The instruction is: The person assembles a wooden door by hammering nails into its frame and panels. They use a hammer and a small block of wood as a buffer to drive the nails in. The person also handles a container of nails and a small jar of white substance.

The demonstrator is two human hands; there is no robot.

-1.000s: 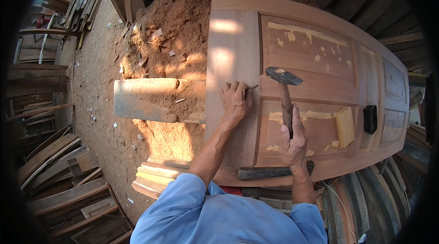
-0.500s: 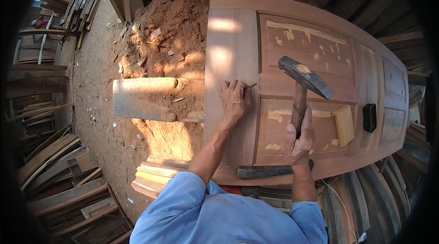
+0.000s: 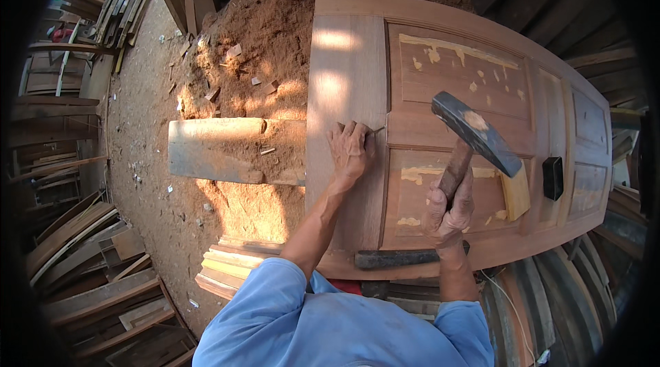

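Note:
A panelled wooden door lies flat in front of me, with pale filler smeared on its panels. My left hand rests on its wide left-hand board, fingers pinched round a thin dark metal pin that looks like a nail. Its tip points toward the edge of the panel moulding; most of it is hidden by the fingers. My right hand is closed round the wooden handle of a hammer, whose dark steel head is raised over the door, to the right of my left hand.
A yellowish wood block and a small black box sit on the door. Along the near edge lies a long dark tool. A plank rests on sawdust at left. Stacked boards line both sides.
The hammer head has tilted and shifted slightly right and downward in the picture, now overlapping the wood block. My left hand keeps its place with the pin.

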